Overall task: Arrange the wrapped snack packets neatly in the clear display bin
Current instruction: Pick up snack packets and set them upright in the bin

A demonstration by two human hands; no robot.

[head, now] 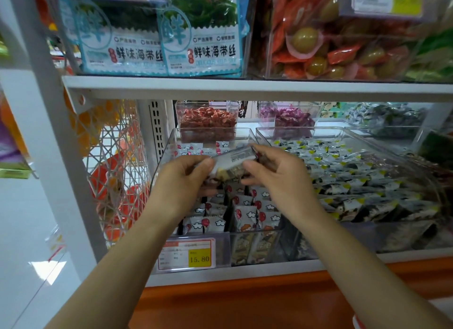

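Clear display bin [164, 154]: on the lower shelf, at 12 o'clock from the person; its front half is filled, its back half sparse.
Left hand [182, 174]: grip clenched on the 9 o'clock end of the held packet [235, 160], thumb on top.
Held packet: raised above the middle of the bin, lying crosswise, clear of the stock.
Stocked packets [245, 213]: balloon-and-cloud wrappers, standing in rough rows toward 6 o'clock.
Right hand [277, 174]: grip pinching the packet's 3 o'clock end.
Neighbouring bin [355, 176]: touching at 3 o'clock, holding other wrappers.
Step in hand: judged to be orienting one packet before placing it.
Next move: likely to lower it upright into a row gap, printed face forward, without tipping neighbours.
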